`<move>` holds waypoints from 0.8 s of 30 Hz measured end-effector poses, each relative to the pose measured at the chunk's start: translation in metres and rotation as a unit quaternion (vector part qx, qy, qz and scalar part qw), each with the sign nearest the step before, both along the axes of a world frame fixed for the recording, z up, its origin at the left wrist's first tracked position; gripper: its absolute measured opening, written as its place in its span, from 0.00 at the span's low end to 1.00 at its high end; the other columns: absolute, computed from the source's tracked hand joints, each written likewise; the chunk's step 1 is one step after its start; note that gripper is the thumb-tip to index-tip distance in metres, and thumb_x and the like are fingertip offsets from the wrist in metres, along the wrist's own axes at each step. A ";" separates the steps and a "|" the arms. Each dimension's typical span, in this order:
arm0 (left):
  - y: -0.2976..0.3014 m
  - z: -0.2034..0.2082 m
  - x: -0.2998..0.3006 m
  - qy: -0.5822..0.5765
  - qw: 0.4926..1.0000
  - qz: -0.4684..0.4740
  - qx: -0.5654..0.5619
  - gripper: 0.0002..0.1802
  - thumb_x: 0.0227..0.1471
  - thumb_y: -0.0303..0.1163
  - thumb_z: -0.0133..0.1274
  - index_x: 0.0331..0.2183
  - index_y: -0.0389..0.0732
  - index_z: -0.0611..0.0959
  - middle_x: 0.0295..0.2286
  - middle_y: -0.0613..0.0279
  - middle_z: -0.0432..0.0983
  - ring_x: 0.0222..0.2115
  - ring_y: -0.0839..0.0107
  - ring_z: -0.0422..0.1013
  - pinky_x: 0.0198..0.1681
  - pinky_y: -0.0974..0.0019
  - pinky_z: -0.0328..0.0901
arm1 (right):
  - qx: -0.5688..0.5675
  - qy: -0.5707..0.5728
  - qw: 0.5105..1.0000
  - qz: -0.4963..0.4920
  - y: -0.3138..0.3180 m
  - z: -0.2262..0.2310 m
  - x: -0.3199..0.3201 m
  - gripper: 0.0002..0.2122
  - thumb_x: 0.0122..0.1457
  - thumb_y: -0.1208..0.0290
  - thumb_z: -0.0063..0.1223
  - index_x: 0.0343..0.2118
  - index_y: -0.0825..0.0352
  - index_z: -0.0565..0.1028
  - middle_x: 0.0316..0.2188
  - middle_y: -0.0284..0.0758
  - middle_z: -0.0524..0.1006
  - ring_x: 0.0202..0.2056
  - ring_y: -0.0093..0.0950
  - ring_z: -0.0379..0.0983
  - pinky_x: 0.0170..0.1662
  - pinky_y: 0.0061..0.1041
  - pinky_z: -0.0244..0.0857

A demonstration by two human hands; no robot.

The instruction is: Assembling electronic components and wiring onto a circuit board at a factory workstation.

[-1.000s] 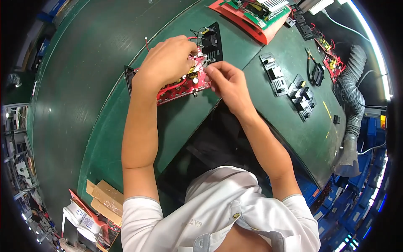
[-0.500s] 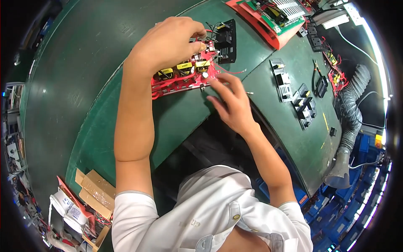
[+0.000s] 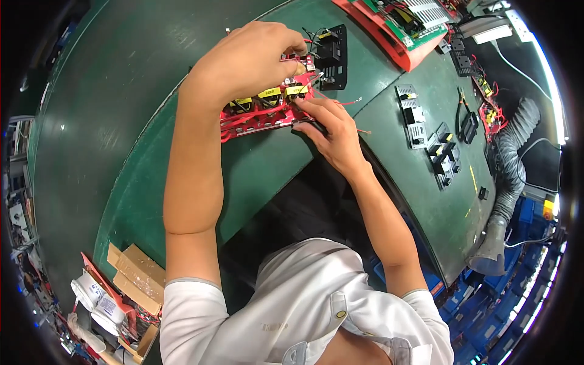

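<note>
A red circuit board with yellow-banded black transformers and red wires lies on the green bench under my hands. My left hand arches over its far side, fingers curled down near the right end; what sits between the fingertips is hidden. At the near right corner, my right hand grips the board between thumb and fingers, close to the rightmost transformer. Beyond the board's right end stands a black slotted panel with dark wires running from it. Two red wire ends stick out to the right.
On the right bench lie black panels with sockets, pliers and small black parts. An orange-red tray holding green boards stands at the far right. A grey flexible duct hangs at the right edge. An open carton sits lower left.
My right hand has moved left onto the board's near corner and closed there. The left hand stays over the board, shifted slightly right.
</note>
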State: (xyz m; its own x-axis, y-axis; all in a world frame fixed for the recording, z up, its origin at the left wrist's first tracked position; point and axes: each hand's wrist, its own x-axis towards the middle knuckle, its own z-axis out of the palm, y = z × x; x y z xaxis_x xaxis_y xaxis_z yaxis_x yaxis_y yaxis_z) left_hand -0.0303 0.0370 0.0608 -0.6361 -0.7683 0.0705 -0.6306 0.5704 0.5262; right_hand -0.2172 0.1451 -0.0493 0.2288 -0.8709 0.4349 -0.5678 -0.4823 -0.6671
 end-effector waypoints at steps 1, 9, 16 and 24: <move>0.000 0.000 -0.001 -0.007 1.000 0.000 0.004 0.18 0.51 0.35 0.58 0.41 0.33 0.82 0.36 0.50 0.79 0.33 0.59 0.77 0.39 0.59 0.70 | 0.000 0.000 1.000 -0.001 0.000 -0.001 0.001 0.20 0.49 0.74 0.67 0.47 0.66 0.78 0.41 0.38 0.79 0.42 0.37 0.74 0.47 0.32 0.68; 0.000 -0.002 -0.004 -0.016 1.000 0.001 0.018 0.18 0.51 0.35 0.57 0.42 0.35 0.83 0.39 0.49 0.80 0.41 0.52 0.75 0.47 0.55 0.69 | 0.045 -0.052 0.996 -0.059 -0.001 0.001 0.013 0.15 0.49 0.75 0.67 0.41 0.67 0.79 0.32 0.35 0.78 0.35 0.34 0.72 0.41 0.29 0.67; 0.002 0.006 -0.007 -0.034 0.998 0.016 0.045 0.18 0.49 0.31 0.61 0.43 0.35 0.81 0.37 0.55 0.78 0.34 0.63 0.76 0.40 0.62 0.70 | -0.001 -0.072 0.996 -0.052 -0.001 -0.004 0.010 0.15 0.48 0.74 0.67 0.40 0.66 0.78 0.33 0.37 0.77 0.37 0.37 0.73 0.43 0.32 0.67; 0.009 -0.002 -0.023 -0.010 0.999 -0.027 0.034 0.17 0.49 0.32 0.60 0.42 0.36 0.82 0.34 0.52 0.77 0.35 0.58 0.75 0.41 0.57 0.68 | 0.144 -0.169 0.966 -0.131 0.030 0.033 -0.060 0.17 0.54 0.76 0.62 0.47 0.68 0.77 0.42 0.40 0.78 0.41 0.32 0.76 0.46 0.27 0.68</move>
State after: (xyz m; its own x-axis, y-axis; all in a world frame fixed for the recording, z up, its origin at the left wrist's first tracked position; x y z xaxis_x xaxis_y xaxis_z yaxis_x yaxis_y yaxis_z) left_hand -0.0538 0.0465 0.0583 -0.6782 -0.7349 0.0063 -0.6098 0.5675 0.5533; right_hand -0.2769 0.1749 -0.0164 -0.1289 -0.9756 0.1780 -0.3726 -0.1187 -0.9204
